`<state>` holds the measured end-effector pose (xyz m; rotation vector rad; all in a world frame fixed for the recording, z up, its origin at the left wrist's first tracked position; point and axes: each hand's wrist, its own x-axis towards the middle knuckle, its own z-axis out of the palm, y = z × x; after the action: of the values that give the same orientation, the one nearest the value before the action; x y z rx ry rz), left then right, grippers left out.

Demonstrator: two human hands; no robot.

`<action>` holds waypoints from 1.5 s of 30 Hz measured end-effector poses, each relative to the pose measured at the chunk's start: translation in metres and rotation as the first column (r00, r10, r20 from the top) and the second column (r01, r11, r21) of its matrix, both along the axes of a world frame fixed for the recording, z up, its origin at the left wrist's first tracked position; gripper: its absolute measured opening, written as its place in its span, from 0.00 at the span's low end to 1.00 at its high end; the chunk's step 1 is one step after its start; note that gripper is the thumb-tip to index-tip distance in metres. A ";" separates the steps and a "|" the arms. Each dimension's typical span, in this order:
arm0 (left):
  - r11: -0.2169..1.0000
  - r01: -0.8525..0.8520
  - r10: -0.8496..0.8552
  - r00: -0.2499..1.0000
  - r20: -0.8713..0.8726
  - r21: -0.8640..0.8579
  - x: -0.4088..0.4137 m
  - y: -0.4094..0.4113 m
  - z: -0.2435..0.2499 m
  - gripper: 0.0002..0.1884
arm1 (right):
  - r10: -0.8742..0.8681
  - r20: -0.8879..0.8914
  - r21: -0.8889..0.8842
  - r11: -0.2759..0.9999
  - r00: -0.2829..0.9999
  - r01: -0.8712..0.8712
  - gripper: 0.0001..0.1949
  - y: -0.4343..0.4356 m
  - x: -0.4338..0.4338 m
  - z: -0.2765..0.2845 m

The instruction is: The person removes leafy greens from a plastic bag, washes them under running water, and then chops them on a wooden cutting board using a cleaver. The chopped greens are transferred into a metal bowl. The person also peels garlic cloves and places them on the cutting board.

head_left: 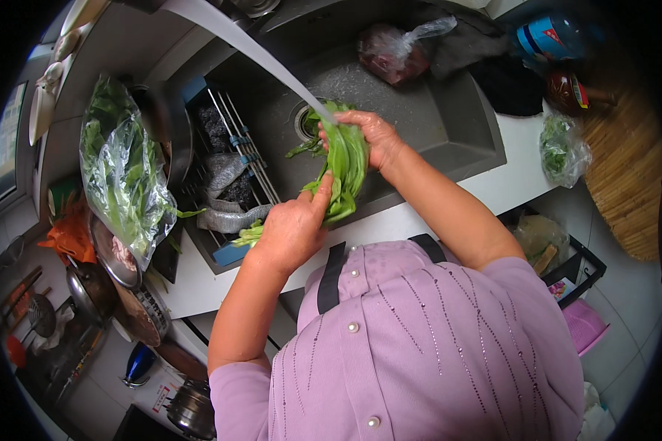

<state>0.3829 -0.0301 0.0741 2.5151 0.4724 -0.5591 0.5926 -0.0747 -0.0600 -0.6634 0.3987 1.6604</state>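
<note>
A bunch of leafy greens [345,160] is held between my two hands over the near part of the grey sink [463,149]. My left hand [295,223] grips the stem end, and pale cut stems [249,234] poke out on its far left side. Around the leafy end, my right hand [372,135] is closed, its thumb near the falling water. A stream of water [254,52] runs down from the upper left onto the leaves. Loose green pieces [307,148] lie at the drain [304,118], partly hidden by the bunch.
A knotted plastic bag of dark red contents [393,54] lies at the sink's far side. Left, a roll-up rack [248,149] with cloths [226,176] spans the sink. Bagged greens [124,165] stand beside pans. At right are a bottle [549,37], a small bag [564,149] and a woven tray [623,165].
</note>
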 end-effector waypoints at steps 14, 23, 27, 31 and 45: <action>0.981 -0.148 0.133 0.984 0.117 0.128 -0.064 -0.009 0.044 0.47 | 0.437 0.723 -0.420 0.893 0.535 -0.161 0.18 0.025 0.042 -0.067; 0.955 -0.281 0.272 0.957 0.103 0.090 -0.113 -0.009 0.064 0.43 | 0.031 0.756 -0.615 0.378 -0.654 -0.692 0.24 0.037 -0.027 -0.093; 0.921 -0.386 0.371 0.911 0.183 0.058 -0.126 -0.013 0.061 0.39 | 0.002 0.755 -0.597 0.416 -0.656 -0.686 0.17 0.040 -0.050 -0.100; 0.889 -0.458 0.444 0.873 0.201 0.026 -0.127 -0.013 0.058 0.31 | -0.028 0.648 -0.722 0.298 -0.761 -0.625 0.15 0.036 -0.046 -0.097; 0.599 -0.725 0.799 0.518 0.304 -0.339 -0.113 -0.014 0.031 0.24 | -0.182 0.650 -0.722 0.155 -0.738 -0.674 0.23 0.005 -0.029 -0.107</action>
<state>0.2696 -0.0445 0.1047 1.8726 1.2094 0.3058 0.5637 -0.0692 -0.1667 -1.6774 -2.5964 1.1469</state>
